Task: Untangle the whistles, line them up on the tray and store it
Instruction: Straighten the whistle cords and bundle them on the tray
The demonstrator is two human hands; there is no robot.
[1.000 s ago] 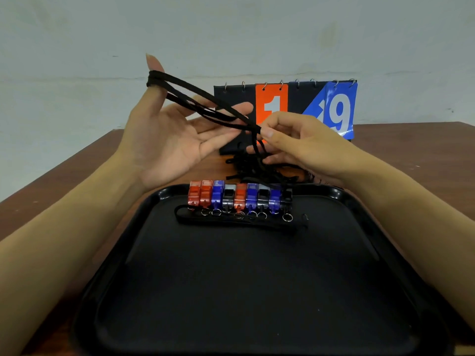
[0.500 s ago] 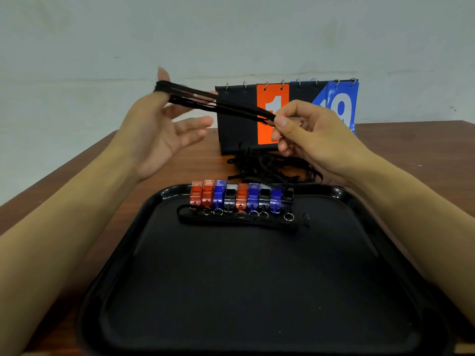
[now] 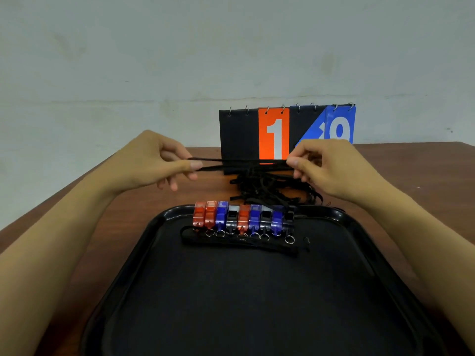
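Observation:
Several red, blue and black whistles [image 3: 243, 217] stand side by side in a row at the far edge of the black tray [image 3: 380, 255], their key rings toward me. One black lanyard [image 3: 239, 243] lies on the tray in front of them. My left hand [image 3: 151, 160] and my right hand [image 3: 326, 165] each pinch an end of a folded black cord [image 3: 241, 162], stretched level between them above the table. Below it a loose heap of black cords [image 3: 272, 187] lies just behind the tray.
A flip scoreboard [image 3: 280, 136] showing an orange 1 and a blue 9 stands at the back of the brown wooden table [image 3: 424, 170], against a pale wall. The tray fills the near part of the table.
Both hands came down from a raised position. The cord that was looped over my left fingers is now pinched by that hand and pulled flat between both hands.

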